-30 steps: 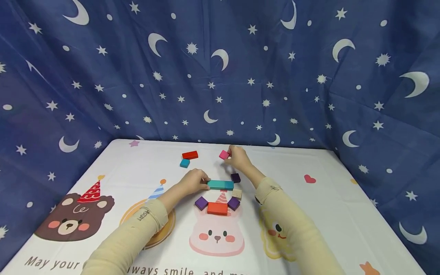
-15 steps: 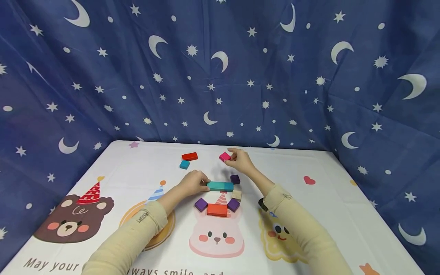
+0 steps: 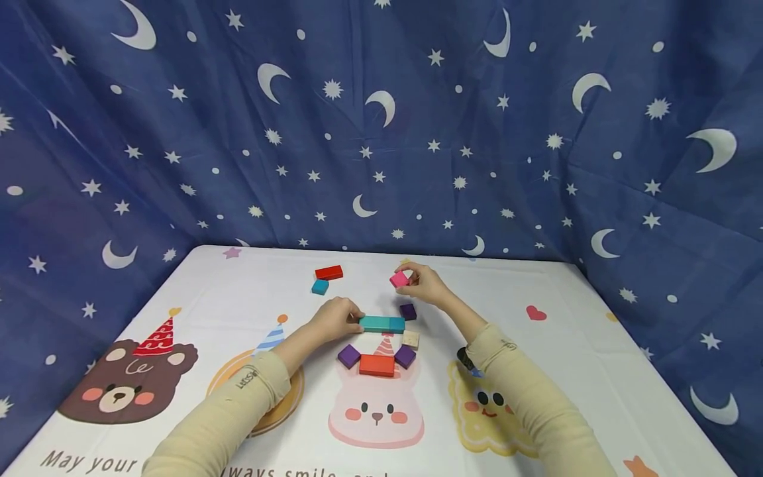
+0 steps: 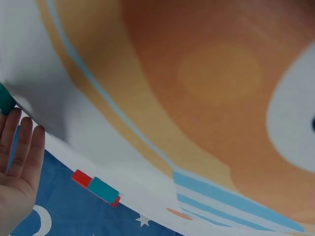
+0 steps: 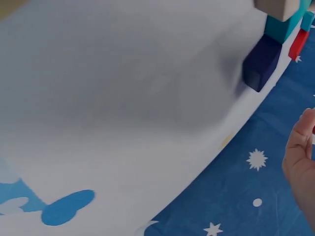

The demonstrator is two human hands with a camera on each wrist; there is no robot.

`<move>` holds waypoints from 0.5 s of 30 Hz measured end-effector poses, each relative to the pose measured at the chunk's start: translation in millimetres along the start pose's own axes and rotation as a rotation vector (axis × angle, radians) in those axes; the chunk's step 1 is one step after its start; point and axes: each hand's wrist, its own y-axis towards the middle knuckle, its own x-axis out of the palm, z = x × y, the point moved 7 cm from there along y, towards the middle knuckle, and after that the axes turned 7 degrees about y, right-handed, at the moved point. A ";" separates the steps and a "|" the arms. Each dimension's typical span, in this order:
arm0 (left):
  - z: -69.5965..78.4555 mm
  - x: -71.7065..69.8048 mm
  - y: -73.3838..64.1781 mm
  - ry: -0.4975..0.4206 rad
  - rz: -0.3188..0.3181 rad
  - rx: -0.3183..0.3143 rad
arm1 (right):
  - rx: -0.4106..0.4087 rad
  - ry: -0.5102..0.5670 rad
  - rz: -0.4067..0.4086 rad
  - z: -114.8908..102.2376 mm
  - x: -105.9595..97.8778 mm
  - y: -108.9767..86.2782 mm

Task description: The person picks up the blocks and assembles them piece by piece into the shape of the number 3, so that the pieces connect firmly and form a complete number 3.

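Observation:
My left hand pinches the left end of a long teal block, which lies on the table. A shorter blue-teal block adjoins its right end. Above the table, farther back, my right hand holds a pink block between thumb and fingers. Just nearer than the pink block lies a dark purple block. A plain wooden block and a purple block run down the right side, and a wide orange-red block lies in front. Another purple block sits at its left.
A red block and a small blue block lie together near the back of the table. The white printed tablecloth covers the table. Behind its far edge hangs a blue star-and-moon curtain.
The right hand has brought the pink block a little nearer and to the right. The left hand stays at the teal block, and the blocks on the table keep their arrangement.

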 end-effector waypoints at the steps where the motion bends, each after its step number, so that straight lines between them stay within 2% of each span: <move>1: -0.3 -0.2 0.2 -0.002 0.002 0.002 | 0.015 0.008 0.007 2.5 -0.5 0.3; 15: -1.4 0.6 -0.3 -0.004 0.010 -0.004 | 0.158 0.080 0.133 27.6 -4.3 3.7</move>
